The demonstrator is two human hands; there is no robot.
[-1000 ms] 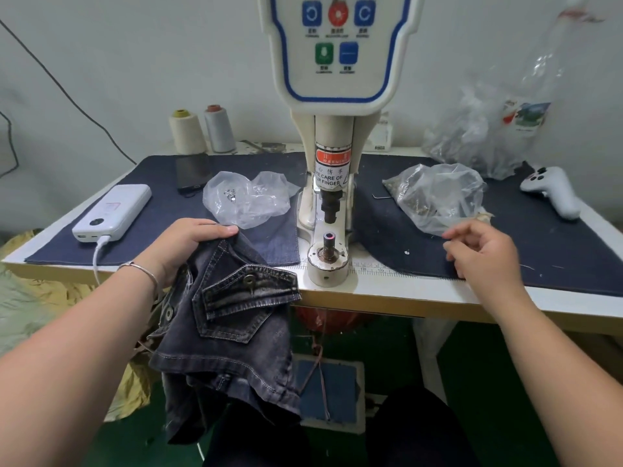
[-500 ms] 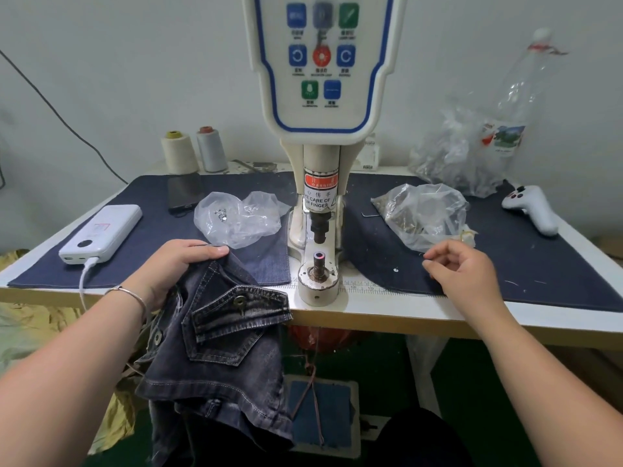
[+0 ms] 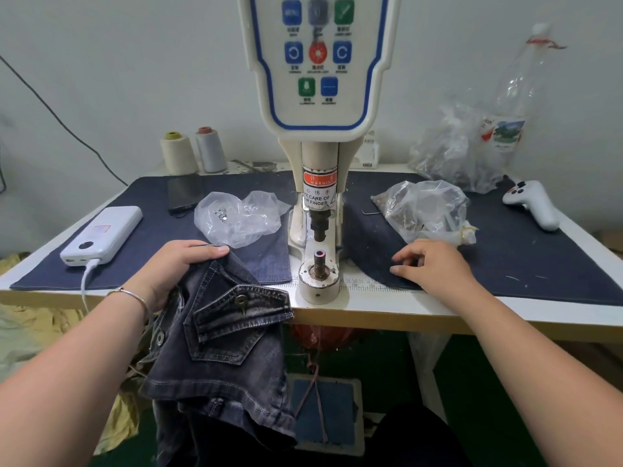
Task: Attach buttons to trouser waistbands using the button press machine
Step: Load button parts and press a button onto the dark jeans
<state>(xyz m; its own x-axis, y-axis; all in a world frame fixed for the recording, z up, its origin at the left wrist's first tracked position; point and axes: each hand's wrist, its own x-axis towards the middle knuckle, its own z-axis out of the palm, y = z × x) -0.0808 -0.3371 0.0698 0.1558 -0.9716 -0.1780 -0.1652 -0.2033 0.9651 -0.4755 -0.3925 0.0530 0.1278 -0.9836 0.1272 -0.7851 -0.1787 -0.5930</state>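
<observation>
Right hand [image 3: 435,264] has slid left along the bench [image 3: 438,298], fingers loosely curled, empty. Left hand [image 3: 178,267] keeps its grip clamped on the jeans [image 3: 219,348]. Press machine [image 3: 320,197] label reads "WARNING".

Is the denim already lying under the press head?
No, the denim trousers hang off the table edge in the left hand, beside the press's lower die.

Dark denim trousers [image 3: 219,348] hang off the table edge beside the press [image 3: 318,264].
</observation>
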